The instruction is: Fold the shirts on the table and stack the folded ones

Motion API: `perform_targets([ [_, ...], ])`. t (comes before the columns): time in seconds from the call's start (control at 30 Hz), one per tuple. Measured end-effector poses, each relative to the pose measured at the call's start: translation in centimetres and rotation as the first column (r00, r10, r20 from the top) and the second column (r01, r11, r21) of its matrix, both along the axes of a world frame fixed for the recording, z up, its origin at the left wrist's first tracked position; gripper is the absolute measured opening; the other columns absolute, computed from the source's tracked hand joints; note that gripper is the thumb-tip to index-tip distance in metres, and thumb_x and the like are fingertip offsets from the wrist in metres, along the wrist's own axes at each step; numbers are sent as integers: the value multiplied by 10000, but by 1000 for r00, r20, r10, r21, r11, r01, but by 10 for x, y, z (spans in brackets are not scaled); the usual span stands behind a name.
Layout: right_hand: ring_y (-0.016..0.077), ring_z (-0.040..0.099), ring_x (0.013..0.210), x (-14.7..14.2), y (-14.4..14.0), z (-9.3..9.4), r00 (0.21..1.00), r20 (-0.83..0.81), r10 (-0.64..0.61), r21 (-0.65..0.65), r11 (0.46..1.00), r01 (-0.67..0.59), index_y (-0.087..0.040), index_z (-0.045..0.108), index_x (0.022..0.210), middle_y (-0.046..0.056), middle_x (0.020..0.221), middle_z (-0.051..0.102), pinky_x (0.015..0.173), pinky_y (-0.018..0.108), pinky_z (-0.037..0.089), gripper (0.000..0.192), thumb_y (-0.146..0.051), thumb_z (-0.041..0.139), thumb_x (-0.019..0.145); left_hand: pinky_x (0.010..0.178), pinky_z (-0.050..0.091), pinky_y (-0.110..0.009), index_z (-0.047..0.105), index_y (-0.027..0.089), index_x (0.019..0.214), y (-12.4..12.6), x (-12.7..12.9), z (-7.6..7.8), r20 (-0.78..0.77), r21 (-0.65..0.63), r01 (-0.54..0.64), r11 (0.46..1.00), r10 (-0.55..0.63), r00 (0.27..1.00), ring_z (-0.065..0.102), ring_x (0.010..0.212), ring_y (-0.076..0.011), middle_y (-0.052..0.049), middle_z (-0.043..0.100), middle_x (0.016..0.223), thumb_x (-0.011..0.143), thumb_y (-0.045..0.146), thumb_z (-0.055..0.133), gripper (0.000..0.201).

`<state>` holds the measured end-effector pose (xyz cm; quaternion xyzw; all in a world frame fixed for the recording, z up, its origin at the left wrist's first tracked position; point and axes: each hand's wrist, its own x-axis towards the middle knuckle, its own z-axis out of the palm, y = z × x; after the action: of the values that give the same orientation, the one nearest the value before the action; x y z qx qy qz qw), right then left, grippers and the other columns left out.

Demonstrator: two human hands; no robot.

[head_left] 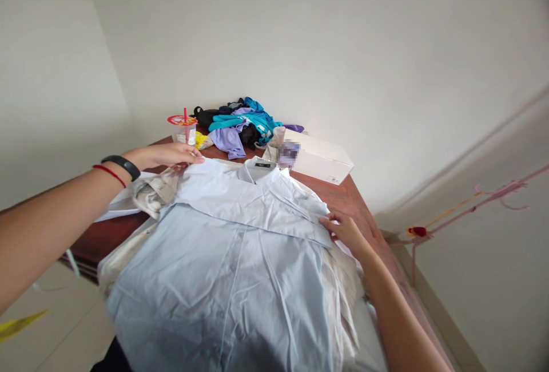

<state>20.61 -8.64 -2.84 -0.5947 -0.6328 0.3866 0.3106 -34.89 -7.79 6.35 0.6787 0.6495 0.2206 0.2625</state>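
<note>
A light blue button-up shirt (240, 269) lies spread over other pale clothes on the table, its collar toward the wall. A dark label shows inside the collar. My left hand (171, 156) pinches the shirt at its left shoulder; a black band and a red cord are on that wrist. At the opposite shoulder, my right hand (343, 230) has thumb and fingers closed on the cloth edge. Beneath the shirt, beige and striped garments (343, 292) stick out on the right, and a crumpled beige sleeve (154, 192) on the left.
Behind the shirt is a heap of blue, lilac and black clothes (244, 123). A plastic cup (182, 131) with a red straw stands left of it, a white box (319, 157) right. The reddish-brown table (364, 206) meets the wall. A pink cord (484, 197) runs at right.
</note>
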Motion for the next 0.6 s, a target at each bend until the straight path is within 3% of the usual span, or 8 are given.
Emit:
perform_targets([
  [0.07, 146, 555, 602, -1, 0, 1, 999, -40, -7, -7, 1000, 7, -186, 654, 807, -4, 687, 607, 538, 272, 482, 452, -604, 803, 721, 735, 519, -202, 609, 191, 1380, -2, -2, 6, 101, -148, 110, 983, -96, 990, 592, 1013, -150, -81, 648, 1367, 1005, 579, 504, 550],
  [0.13, 144, 555, 619, -1, -1, 3, 997, -75, -4, -15, 1000, 2, -184, 668, 816, 2, 718, 619, 540, 267, 482, 460, -603, 819, 705, 758, 526, -211, 541, 219, 1465, 0, -6, 8, 129, -198, 164, 966, -140, 982, 569, 1098, -162, -93, 549, 1504, 1014, 589, 486, 587],
  [0.23, 136, 544, 613, -2, -1, 3, 996, -87, 12, -12, 1000, -13, -181, 685, 836, 8, 741, 632, 523, 257, 463, 463, -604, 824, 706, 709, 514, -217, 538, 157, 1472, 8, -12, 6, 94, -242, 176, 954, -157, 983, 577, 1040, -177, -136, 572, 1453, 986, 568, 546, 637],
  [0.4, 136, 525, 579, -2, 1, 2, 998, -68, 4, 11, 1000, -3, -173, 697, 826, 2, 667, 614, 495, 254, 429, 475, -616, 815, 701, 696, 500, -224, 562, 131, 1434, 18, -15, 8, 41, -295, 221, 930, -218, 975, 567, 943, -179, -119, 649, 1278, 975, 626, 522, 677],
  [0.6, 126, 504, 568, -3, 3, 1, 996, -90, -4, 7, 1000, 4, -169, 689, 798, -5, 647, 597, 490, 249, 417, 480, -610, 834, 678, 714, 519, -211, 477, 163, 1532, 24, -7, 20, -27, -419, 270, 867, -310, 950, 604, 996, -193, -130, 612, 1403, 926, 595, 590, 753],
])
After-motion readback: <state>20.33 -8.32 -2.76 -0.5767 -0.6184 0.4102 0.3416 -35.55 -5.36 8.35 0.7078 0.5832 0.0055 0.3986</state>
